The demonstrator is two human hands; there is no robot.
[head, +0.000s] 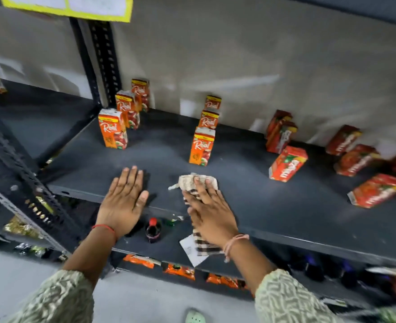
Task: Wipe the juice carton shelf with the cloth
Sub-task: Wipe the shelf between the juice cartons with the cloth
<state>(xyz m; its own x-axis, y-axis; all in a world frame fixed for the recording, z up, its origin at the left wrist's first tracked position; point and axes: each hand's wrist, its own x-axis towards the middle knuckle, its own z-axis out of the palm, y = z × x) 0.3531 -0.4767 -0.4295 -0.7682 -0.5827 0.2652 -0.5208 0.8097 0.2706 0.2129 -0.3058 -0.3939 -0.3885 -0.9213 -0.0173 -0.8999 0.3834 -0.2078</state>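
Note:
A dark grey shelf (250,194) carries orange juice cartons in short rows, one row at the left (113,128) and one in the middle (202,145). Red cartons (288,163) stand tilted toward the right. My right hand (210,212) presses a beige and brown checked cloth (192,183) flat onto the shelf near its front edge, and the cloth's tail hangs over that edge. My left hand (124,199) rests flat on the shelf front with fingers spread, holding nothing, a little left of the cloth.
A black perforated upright (105,59) stands at the shelf's back left corner. A dark bottle with a red cap (153,230) sits on the shelf below. Orange packets (179,271) line a lower shelf. A yellow-edged label (75,7) hangs above.

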